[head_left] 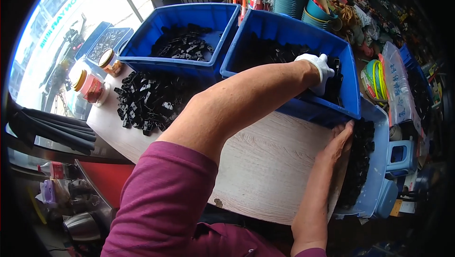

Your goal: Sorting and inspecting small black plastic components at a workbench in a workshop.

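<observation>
My left hand (318, 71), in a white glove, reaches across into the right-hand blue bin (289, 26). Its thumb stands apart from the other fingers, which point down beside small black clip-like parts (335, 79) along the bin's right side. I see nothing held in it. My bare right hand (339, 138) grips the near right lower corner of that same bin, its fingertips partly hidden by the edge. More black parts lie at the bin's far side, partly in shadow.
Another blue bin (137, 44) with black parts stands on the left. A loose heap of them (147, 100) lies before it on the pale table (265, 171). Two lidded jars (90, 86) stand at the window side. A light-blue tub (377, 162) of black parts adjoins the table's right edge.
</observation>
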### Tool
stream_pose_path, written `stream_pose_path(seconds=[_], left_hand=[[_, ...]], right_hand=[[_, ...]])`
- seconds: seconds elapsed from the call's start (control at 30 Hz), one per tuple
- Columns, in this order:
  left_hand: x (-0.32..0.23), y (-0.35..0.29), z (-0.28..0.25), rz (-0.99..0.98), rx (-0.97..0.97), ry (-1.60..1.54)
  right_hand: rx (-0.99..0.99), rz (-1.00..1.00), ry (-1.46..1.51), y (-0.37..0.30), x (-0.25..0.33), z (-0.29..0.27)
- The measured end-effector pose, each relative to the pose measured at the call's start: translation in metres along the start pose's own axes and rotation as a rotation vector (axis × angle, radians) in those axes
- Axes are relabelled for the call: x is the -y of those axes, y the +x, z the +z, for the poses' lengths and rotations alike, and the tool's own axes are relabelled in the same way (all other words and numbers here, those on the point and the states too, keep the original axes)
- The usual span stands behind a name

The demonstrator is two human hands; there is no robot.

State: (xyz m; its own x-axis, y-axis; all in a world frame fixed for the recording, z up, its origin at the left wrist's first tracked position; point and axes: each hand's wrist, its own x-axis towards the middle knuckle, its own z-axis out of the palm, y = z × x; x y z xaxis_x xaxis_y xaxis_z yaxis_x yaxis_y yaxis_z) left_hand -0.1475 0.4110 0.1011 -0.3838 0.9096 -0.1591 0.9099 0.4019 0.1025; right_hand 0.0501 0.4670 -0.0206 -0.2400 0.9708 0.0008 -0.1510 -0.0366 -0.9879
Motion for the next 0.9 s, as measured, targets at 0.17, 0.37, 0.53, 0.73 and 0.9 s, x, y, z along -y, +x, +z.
stream_pose_path(seconds=[0.17, 0.37, 0.53, 0.73, 0.9], left_hand=[[-0.008, -0.003, -0.005, 0.034, 0.022, 0.02], [-0.003, -0.003, 0.004, 0.009, 0.035, 0.03], [-0.005, 0.008, 0.003, 0.029, 0.041, 0.054], [-0.004, 0.004, 0.003, 0.067, 0.022, 0.023], [-0.009, 0.005, 0.005, 0.035, 0.03, 0.065]], right_hand=[[-0.032, -0.004, -0.021, -0.001, 0.003, -0.003], [-0.024, -0.018, -0.028, -0.001, 0.002, -0.001], [-0.017, -0.023, -0.026, 0.0, 0.0, -0.003], [-0.01, -0.011, -0.05, 0.001, 0.003, -0.003], [-0.03, -0.023, -0.065, -0.006, 0.008, 0.001]])
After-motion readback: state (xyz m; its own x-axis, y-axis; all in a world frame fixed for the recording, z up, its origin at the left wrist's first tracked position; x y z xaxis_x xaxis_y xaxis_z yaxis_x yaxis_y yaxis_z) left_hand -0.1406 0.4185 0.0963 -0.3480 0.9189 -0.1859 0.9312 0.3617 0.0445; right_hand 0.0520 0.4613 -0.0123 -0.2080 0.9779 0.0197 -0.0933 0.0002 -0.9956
